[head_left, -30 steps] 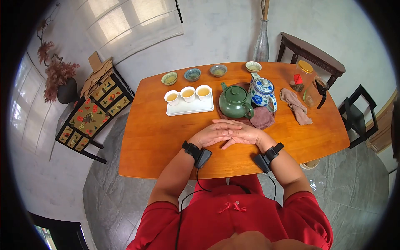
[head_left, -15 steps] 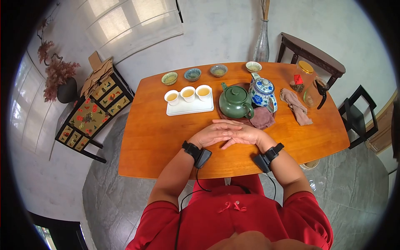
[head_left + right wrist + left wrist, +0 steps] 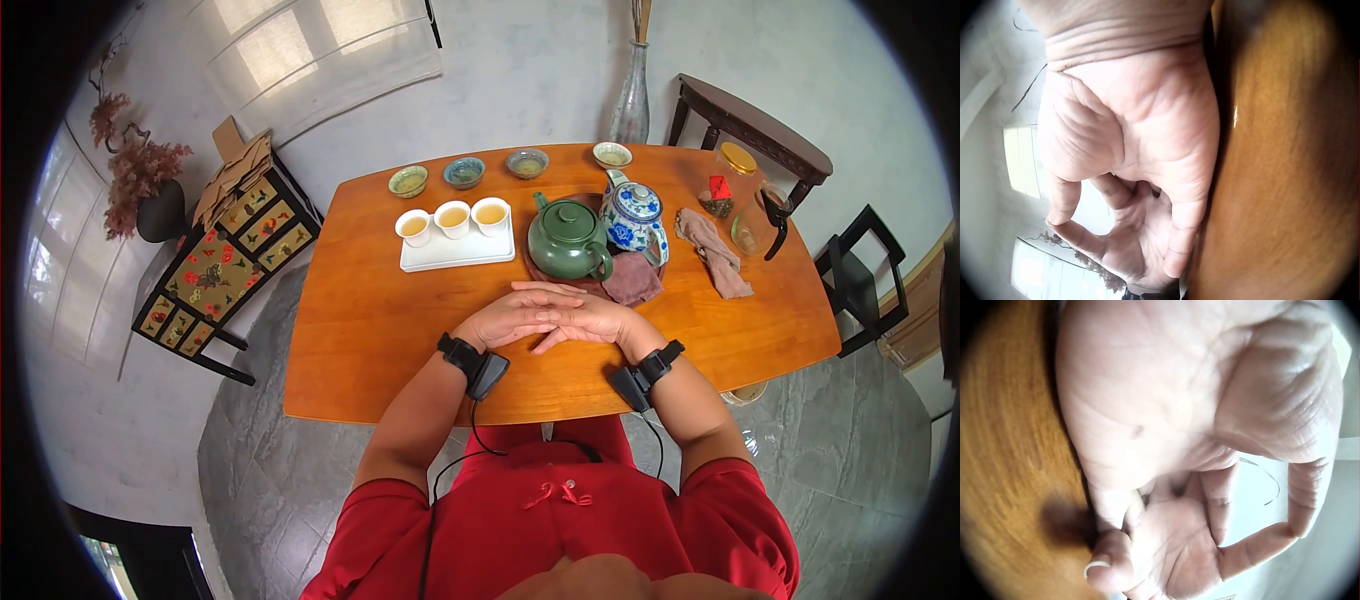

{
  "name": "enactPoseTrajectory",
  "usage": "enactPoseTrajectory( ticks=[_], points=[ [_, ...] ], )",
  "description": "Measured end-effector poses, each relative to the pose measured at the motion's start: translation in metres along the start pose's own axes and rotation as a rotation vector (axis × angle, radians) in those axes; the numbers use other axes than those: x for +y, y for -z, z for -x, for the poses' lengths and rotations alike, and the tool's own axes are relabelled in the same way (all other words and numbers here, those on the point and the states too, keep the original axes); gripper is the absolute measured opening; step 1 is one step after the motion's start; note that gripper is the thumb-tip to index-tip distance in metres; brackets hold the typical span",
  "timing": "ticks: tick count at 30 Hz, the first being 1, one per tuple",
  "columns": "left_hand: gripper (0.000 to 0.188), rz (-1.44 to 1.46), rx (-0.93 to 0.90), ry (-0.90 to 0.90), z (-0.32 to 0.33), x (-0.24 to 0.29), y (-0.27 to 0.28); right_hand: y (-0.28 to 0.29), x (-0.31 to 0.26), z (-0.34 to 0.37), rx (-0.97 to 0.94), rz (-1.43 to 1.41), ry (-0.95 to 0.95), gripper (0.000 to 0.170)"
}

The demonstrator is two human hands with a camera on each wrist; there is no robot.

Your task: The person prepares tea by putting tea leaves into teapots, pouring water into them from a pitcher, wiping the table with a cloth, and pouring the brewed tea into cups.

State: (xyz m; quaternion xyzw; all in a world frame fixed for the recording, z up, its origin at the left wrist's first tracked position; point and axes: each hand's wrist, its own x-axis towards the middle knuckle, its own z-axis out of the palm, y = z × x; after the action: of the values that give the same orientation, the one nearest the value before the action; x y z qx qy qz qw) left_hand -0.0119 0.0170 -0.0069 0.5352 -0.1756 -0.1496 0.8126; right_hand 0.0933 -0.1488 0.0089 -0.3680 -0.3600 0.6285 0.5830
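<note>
On the wooden table (image 3: 400,340), the left hand (image 3: 503,323) and right hand (image 3: 592,321) rest together near the front edge, fingers interlaced and loosely bent. Neither holds an object. Both wrist views show the palms facing each other, with the thumb tips touching. Just beyond the hands are a green teapot (image 3: 566,240) and a blue-and-white teapot (image 3: 632,215) on a round tray, a mauve cloth (image 3: 632,279) at its front. Left of them, a white tray (image 3: 458,257) bears three white cups (image 3: 452,221) of yellow liquid.
Several small bowls (image 3: 464,173) line the far edge. At the right lie a pinkish cloth (image 3: 713,253), a jar with a yellow lid (image 3: 737,160) and a glass pitcher (image 3: 752,232) with a black handle. A painted cabinet (image 3: 215,270) stands left of the table.
The head view has shifted slightly, so the table and its objects appear a little higher. The hands stay interlaced in the same place.
</note>
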Motion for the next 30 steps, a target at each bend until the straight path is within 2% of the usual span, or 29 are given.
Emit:
enactPoseTrajectory(
  ticks=[3,6,10,13,16,18,24,30],
  points=[
    [0.042,-0.002,-0.003,-0.038,-0.001,0.004,-0.003,-0.002,-0.001,0.002,-0.011,-0.006,0.025,0.083],
    [0.042,-0.022,-0.029,-0.085,-0.001,0.001,-0.002,-0.003,-0.002,0.002,-0.011,-0.012,0.015,0.083],
    [0.042,0.013,-0.015,-0.059,-0.002,-0.005,0.003,-0.002,-0.003,0.001,-0.017,-0.014,0.007,0.083],
    [0.043,-0.102,-0.043,-0.095,-0.004,-0.006,0.005,-0.003,-0.003,0.001,-0.004,0.036,-0.015,0.081],
    [0.040,-0.078,-0.040,-0.101,-0.004,-0.002,0.001,-0.002,-0.003,0.002,-0.021,0.041,0.029,0.081],
    [0.041,0.001,-0.043,-0.070,-0.001,0.004,-0.004,-0.002,-0.002,0.002,-0.044,0.020,0.041,0.081],
    [0.043,-0.050,0.007,-0.032,-0.001,-0.006,0.004,-0.001,-0.001,0.001,-0.042,0.012,0.033,0.087],
    [0.054,-0.067,-0.026,-0.094,-0.004,-0.003,0.001,-0.001,-0.001,0.001,-0.032,-0.007,0.015,0.090]
  ],
)
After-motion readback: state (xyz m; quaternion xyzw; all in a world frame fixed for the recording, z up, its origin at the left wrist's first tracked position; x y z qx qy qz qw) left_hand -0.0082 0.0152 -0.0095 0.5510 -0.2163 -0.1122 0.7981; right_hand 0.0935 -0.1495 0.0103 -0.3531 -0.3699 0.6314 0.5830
